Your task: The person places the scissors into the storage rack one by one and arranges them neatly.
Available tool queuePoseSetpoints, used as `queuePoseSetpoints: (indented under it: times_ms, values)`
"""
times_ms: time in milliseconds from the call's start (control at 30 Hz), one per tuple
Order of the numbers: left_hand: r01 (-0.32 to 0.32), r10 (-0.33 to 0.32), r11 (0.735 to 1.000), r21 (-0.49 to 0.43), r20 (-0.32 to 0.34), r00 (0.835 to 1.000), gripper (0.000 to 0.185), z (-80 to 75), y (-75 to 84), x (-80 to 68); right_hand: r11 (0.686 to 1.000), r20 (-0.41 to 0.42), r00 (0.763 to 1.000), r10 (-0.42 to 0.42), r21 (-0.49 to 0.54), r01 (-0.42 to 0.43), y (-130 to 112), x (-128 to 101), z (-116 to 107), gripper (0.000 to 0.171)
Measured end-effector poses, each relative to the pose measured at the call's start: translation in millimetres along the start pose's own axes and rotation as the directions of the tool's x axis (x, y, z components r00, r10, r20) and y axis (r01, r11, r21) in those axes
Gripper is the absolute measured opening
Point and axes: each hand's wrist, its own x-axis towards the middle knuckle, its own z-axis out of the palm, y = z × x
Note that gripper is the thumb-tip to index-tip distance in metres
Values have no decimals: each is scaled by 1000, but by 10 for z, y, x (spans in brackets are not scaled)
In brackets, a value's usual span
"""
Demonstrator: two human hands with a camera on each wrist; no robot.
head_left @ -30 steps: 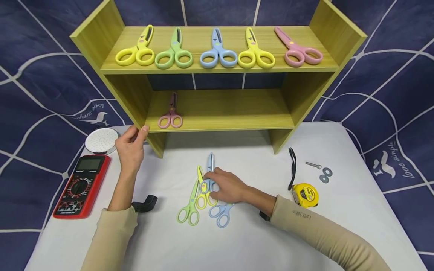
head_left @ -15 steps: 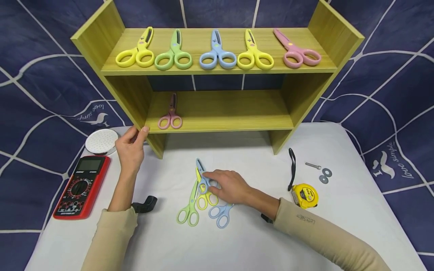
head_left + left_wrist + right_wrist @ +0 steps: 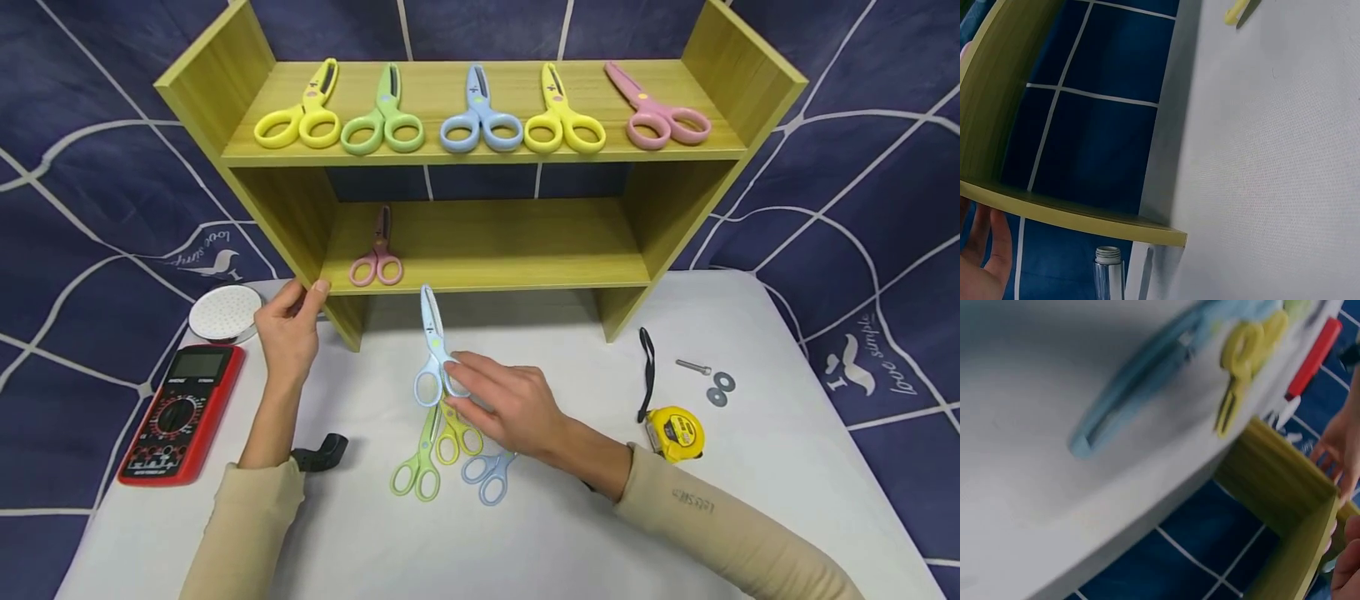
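A person's right hand pinches a pair of blue scissors by one handle loop, blades pointing toward the wooden shelf unit on a white table. The scissors appear lifted just above a small pile (green scissors, yellow scissors and another blue pair), though the blurred right wrist view leaves that uncertain. The left hand grips the shelf's left side panel, thumb on its front edge. Nearby lie a red multimeter and a yellow tape measure.
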Motion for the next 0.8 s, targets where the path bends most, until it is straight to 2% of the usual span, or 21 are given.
queuePoseSetpoints:
  times_ms: [267, 467, 733, 800]
  values:
    - [-6, 6, 1000, -16, 0, 1000, 21, -9, 0, -4, 980, -5, 981, 195, -25, -195, 122, 246, -64, 36]
    - [1, -2, 999, -38, -6, 1000, 20, 16, 11, 0, 963, -38, 965, 258, -77, -260, 278, 522, -85, 41]
    - [-7, 7, 998, -59, -2, 1000, 18, 63, 253, -50, 912, 46, 932, 360, -228, -341, 446, 773, 7, 47]
    - [-4, 4, 998, -60, -3, 1000, 18, 56, 221, -45, 893, 75, 919, 386, -279, -352, 471, 823, 23, 46]
